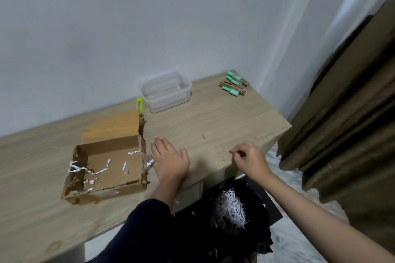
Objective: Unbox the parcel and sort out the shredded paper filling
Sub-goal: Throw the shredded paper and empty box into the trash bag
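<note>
An opened cardboard box (116, 170) lies on the wooden table (213, 117), its flap folded back. A few white paper shreds (94, 170) remain inside and on its walls. My left hand (170, 159) rests flat on the table just right of the box, fingers straight, next to a small tuft of shreds (149, 163). My right hand (249, 159) hovers at the table's front right edge with fingers loosely curled; whether it pinches a shred is unclear. Below it a black bag (245, 194) holds a heap of white shredded paper (232, 207).
A clear plastic container (165, 91) stands at the back by the wall, a green cutter (140, 105) beside it. Green-capped items (234, 83) lie at the far right corner. A brown curtain (346, 113) hangs on the right.
</note>
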`<action>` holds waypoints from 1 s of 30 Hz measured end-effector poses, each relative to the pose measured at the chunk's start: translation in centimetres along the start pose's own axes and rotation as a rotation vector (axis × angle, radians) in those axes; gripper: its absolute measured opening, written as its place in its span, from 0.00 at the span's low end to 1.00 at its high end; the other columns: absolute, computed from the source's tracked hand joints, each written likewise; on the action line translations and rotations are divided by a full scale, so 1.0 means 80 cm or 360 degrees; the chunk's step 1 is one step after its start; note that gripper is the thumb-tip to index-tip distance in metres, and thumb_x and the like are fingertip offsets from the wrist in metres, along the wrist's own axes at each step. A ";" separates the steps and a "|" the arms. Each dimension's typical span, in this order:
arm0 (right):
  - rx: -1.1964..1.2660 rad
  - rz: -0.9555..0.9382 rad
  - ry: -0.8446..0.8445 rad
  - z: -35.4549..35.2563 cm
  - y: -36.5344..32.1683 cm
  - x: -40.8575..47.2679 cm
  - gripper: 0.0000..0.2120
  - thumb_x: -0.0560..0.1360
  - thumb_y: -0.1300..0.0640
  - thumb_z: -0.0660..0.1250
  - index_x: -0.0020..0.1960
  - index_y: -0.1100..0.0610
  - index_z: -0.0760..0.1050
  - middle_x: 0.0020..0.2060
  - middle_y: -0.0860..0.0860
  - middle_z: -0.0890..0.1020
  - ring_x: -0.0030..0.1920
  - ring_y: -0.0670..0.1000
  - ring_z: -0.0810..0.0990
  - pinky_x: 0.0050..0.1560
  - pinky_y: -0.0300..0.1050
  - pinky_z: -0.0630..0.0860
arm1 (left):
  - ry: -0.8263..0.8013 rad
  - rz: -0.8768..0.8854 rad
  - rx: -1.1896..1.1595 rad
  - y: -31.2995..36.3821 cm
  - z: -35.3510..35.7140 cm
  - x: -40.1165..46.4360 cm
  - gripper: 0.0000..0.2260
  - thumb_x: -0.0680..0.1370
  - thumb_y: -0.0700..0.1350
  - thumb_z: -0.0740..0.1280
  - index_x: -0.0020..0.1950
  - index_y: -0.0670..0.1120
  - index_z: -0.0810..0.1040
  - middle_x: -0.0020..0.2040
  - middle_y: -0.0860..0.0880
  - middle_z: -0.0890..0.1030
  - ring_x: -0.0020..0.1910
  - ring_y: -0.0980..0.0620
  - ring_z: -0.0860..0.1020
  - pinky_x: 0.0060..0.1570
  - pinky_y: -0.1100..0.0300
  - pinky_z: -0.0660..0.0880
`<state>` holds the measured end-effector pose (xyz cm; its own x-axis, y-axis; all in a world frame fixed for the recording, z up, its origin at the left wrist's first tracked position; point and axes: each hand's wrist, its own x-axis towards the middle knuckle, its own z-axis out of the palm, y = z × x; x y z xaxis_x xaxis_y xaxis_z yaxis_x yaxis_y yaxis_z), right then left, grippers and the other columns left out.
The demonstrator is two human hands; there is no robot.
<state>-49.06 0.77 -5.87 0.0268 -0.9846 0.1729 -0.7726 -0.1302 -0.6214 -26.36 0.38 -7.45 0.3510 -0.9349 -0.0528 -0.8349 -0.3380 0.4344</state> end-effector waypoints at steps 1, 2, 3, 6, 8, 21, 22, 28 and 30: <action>-0.0010 0.0027 0.0017 -0.006 0.006 -0.013 0.08 0.66 0.70 0.68 0.39 0.61 0.83 0.37 0.56 0.83 0.39 0.54 0.81 0.44 0.32 0.68 | 0.0004 0.0013 -0.0023 -0.002 -0.001 -0.001 0.31 0.77 0.54 0.57 0.75 0.39 0.56 0.77 0.41 0.53 0.76 0.42 0.49 0.73 0.41 0.49; -0.0025 0.0059 0.0028 -0.011 0.011 -0.026 0.07 0.66 0.70 0.68 0.39 0.61 0.83 0.37 0.56 0.83 0.39 0.53 0.80 0.43 0.33 0.69 | 0.0009 0.0028 -0.0053 -0.003 -0.002 -0.002 0.30 0.77 0.55 0.58 0.74 0.40 0.58 0.77 0.41 0.53 0.76 0.42 0.49 0.73 0.42 0.50; -0.0043 0.0096 0.0034 -0.015 0.016 -0.038 0.06 0.67 0.69 0.68 0.39 0.61 0.83 0.36 0.56 0.83 0.38 0.52 0.79 0.42 0.34 0.70 | 0.0015 0.0044 -0.0094 -0.004 -0.005 -0.004 0.29 0.77 0.55 0.59 0.73 0.42 0.61 0.77 0.41 0.54 0.76 0.43 0.49 0.72 0.43 0.51; -0.0141 0.0210 -0.0044 -0.021 0.026 -0.068 0.06 0.67 0.69 0.68 0.36 0.62 0.82 0.34 0.56 0.82 0.36 0.50 0.77 0.38 0.35 0.67 | 0.0048 0.0074 -0.0321 -0.007 -0.009 -0.016 0.23 0.76 0.53 0.62 0.69 0.44 0.69 0.76 0.43 0.59 0.76 0.45 0.53 0.70 0.46 0.57; -0.0194 0.0283 -0.0143 -0.022 0.032 -0.083 0.07 0.66 0.69 0.67 0.35 0.61 0.82 0.36 0.55 0.83 0.37 0.51 0.79 0.38 0.31 0.64 | 0.0050 0.0092 -0.0439 -0.012 -0.011 -0.028 0.20 0.76 0.51 0.63 0.65 0.45 0.74 0.75 0.44 0.63 0.75 0.46 0.57 0.71 0.47 0.56; 0.0181 0.0267 -0.0147 -0.010 -0.059 -0.057 0.02 0.68 0.65 0.71 0.39 0.61 0.82 0.34 0.58 0.84 0.33 0.48 0.78 0.37 0.32 0.72 | 0.0194 0.0525 -0.1202 -0.058 -0.090 -0.114 0.09 0.74 0.47 0.63 0.49 0.45 0.80 0.47 0.51 0.80 0.47 0.59 0.80 0.49 0.69 0.73; 0.0272 0.0241 -0.0098 -0.003 -0.078 -0.050 0.02 0.68 0.66 0.71 0.40 0.61 0.82 0.34 0.59 0.84 0.32 0.48 0.77 0.36 0.33 0.73 | 0.0299 0.0528 -0.1228 -0.063 -0.104 -0.115 0.10 0.75 0.48 0.63 0.50 0.45 0.80 0.47 0.51 0.79 0.47 0.57 0.80 0.48 0.64 0.75; 0.0729 0.0418 -0.0274 0.062 -0.192 0.000 0.06 0.70 0.62 0.68 0.46 0.59 0.81 0.39 0.53 0.82 0.39 0.49 0.80 0.47 0.40 0.78 | 0.0974 0.0132 -0.1054 -0.134 -0.168 -0.098 0.19 0.72 0.46 0.67 0.60 0.38 0.75 0.57 0.38 0.73 0.56 0.48 0.72 0.60 0.66 0.68; 0.0831 0.0631 -0.0558 0.084 -0.222 0.005 0.03 0.70 0.61 0.69 0.41 0.54 0.76 0.38 0.54 0.80 0.41 0.54 0.80 0.41 0.47 0.77 | 0.0884 -0.0160 -0.0961 -0.171 -0.173 -0.085 0.29 0.69 0.54 0.65 0.65 0.39 0.71 0.60 0.37 0.72 0.61 0.41 0.69 0.65 0.49 0.67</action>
<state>-31.02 1.89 0.11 0.0770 -0.9374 -0.3396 -0.3667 0.2901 -0.8839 -11.47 12.89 -0.56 0.7025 -0.6601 0.2659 -0.4722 -0.1530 0.8681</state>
